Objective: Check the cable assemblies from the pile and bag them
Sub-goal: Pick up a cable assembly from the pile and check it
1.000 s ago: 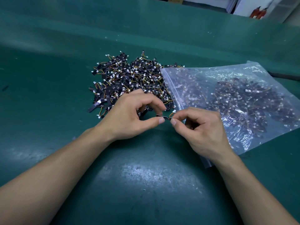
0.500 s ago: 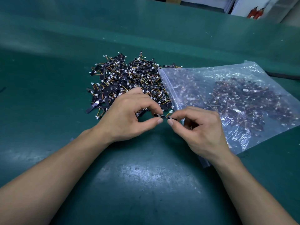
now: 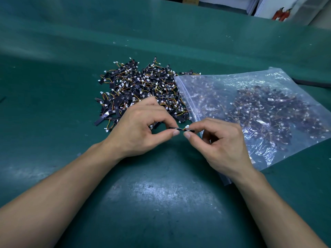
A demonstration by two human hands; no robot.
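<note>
Head, left hand [image 3: 139, 129], right hand [image 3: 223, 145] pinching cable assembly [image 3: 181, 129]

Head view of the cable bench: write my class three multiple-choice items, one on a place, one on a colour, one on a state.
1. Where does the plastic bag lie relative to the loose pile?
A. to its left
B. to its right
C. far behind it

2. What colour is the table surface?
A. green
B. white
C. red

3. How is the cable assembly held?
A. lying free on the table
B. in one hand alone
C. pinched between both hands

Answers:
1 B: its zip edge borders the pile's right side.
2 A: the surface is green throughout.
3 C: the left hand and right hand each pinch one end.
</note>
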